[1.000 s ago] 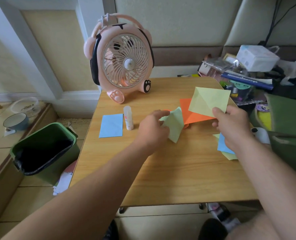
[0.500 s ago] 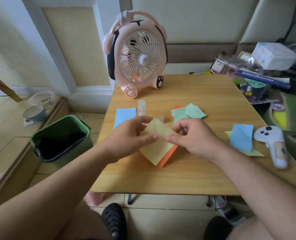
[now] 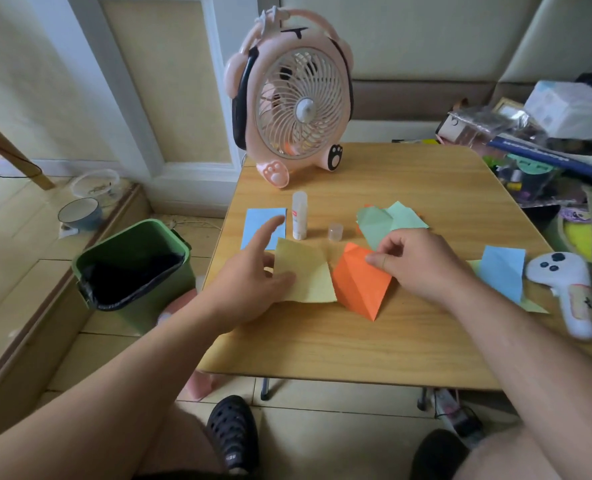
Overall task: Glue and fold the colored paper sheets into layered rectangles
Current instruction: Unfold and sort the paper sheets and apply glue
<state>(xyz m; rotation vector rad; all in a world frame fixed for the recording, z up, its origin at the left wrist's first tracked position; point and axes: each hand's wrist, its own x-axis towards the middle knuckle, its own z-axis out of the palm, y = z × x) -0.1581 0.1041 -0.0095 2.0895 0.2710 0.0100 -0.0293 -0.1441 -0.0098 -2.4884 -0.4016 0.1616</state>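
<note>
On the wooden table, a creased yellow sheet and a creased orange sheet lie side by side near the front. My left hand is spread over the yellow sheet's left edge, thumb resting on it and index finger stretched toward the light blue sheet. My right hand pinches the orange sheet's upper corner with curled fingers. An uncapped glue stick stands behind the yellow sheet, its clear cap beside it. Crumpled pale green sheets lie behind my right hand.
A pink fan stands at the table's back. A folded blue sheet and a white controller lie at the right edge. A green bin stands on the floor left of the table. Clutter piles up at the back right.
The yellow and orange sheets, held stacked between both hands, have come apart and now lie side by side. My left hand has opened and shifted left; the right keeps the orange sheet.
</note>
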